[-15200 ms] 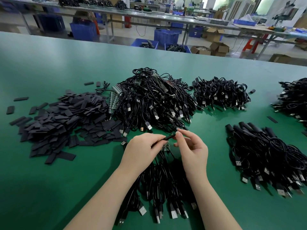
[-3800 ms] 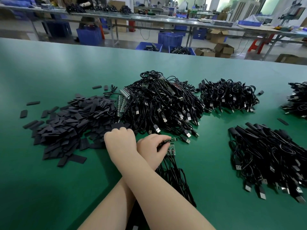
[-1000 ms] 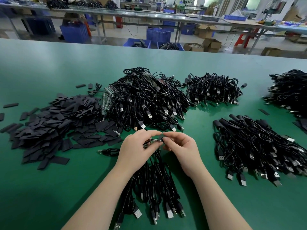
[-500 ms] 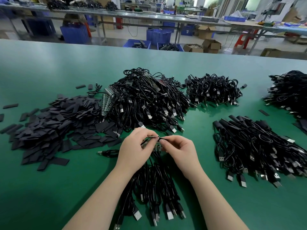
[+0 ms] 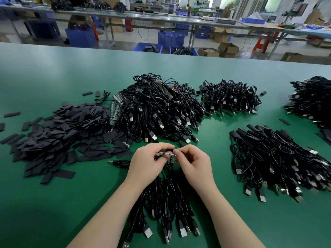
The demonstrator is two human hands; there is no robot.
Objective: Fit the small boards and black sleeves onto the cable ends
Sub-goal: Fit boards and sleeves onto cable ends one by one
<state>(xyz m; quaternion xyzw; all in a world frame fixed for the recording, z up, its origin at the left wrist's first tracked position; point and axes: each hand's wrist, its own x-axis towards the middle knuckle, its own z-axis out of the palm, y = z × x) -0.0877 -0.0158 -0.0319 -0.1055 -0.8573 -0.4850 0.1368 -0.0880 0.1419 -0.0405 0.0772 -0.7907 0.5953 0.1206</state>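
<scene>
Hands: left hand (image 5: 146, 162) and right hand (image 5: 194, 162) both pinch a small green circuit board (image 5: 165, 154) above the bundle of black USB cables (image 5: 164, 199) | Sleeves: flat black sleeve pile (image 5: 59, 129) lies left, well apart | Advice: steady the board with the left, feed straight (alignment too small to judge), don't bend it.

Small green board (image 5: 165, 153) and black sleeve (image 5: 168, 150) pinched above cable bundle (image 5: 164, 199).
</scene>
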